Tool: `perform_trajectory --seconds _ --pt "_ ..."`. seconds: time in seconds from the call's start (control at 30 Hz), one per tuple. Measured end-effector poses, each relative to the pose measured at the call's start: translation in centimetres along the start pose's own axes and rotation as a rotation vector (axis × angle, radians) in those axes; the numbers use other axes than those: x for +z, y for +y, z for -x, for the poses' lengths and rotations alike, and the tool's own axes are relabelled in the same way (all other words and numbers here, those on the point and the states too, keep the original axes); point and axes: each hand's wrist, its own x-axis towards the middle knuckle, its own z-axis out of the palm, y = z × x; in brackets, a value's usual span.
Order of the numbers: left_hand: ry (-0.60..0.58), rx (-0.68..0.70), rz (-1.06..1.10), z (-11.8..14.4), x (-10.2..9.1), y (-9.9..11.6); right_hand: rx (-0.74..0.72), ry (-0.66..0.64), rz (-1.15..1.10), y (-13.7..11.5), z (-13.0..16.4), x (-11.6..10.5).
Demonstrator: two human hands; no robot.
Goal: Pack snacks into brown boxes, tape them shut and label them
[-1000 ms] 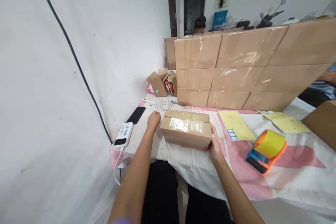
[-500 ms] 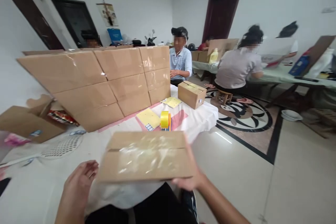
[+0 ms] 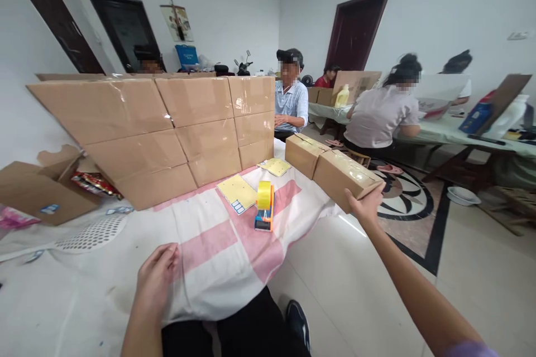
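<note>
My right hand [image 3: 368, 203] grips the near right end of a taped cardboard box [image 3: 341, 181], at the right edge of the cloth-covered table [image 3: 213, 242]. The box's far end is against or very close to another cardboard box [image 3: 304, 153]; I cannot tell whether they touch. My left hand [image 3: 158, 273] is over the near side of the table, its fingers curled together and nothing visible in them. Between the hands stands a tape dispenser [image 3: 264, 209] with a yellow roll. Just behind it lies a yellow printed card [image 3: 237, 192].
A wall of stacked cardboard boxes [image 3: 205, 134] lines the table's far side. On the left are a white fly swatter [image 3: 92, 234] and an open carton [image 3: 46, 195]. More yellow cards [image 3: 275, 166] lie by the stack. A person [image 3: 291, 95] sits beyond; others work at right.
My right hand has carried the taped box from in front of me to the right, beside the other box. My left hand has moved slightly right, its fingers curling in.
</note>
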Motion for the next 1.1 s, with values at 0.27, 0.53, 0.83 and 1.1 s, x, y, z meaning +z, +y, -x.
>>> perform_trajectory --seconds 0.27,0.53,0.83,1.1 --pt "-0.030 0.007 -0.037 -0.8 0.1 -0.8 -0.163 -0.072 0.345 1.2 -4.4 9.5" --pt "-0.027 -0.028 -0.019 -1.1 -0.4 -1.0 -0.237 0.006 0.338 1.3 -3.5 12.1" --pt "0.003 -0.081 -0.034 -1.5 -0.1 -1.1 -0.158 0.009 0.375 0.3 -2.7 12.0" --pt "-0.008 -0.074 -0.118 -1.1 0.2 -0.9 -0.109 -0.005 0.445 -1.5 -1.6 12.3"
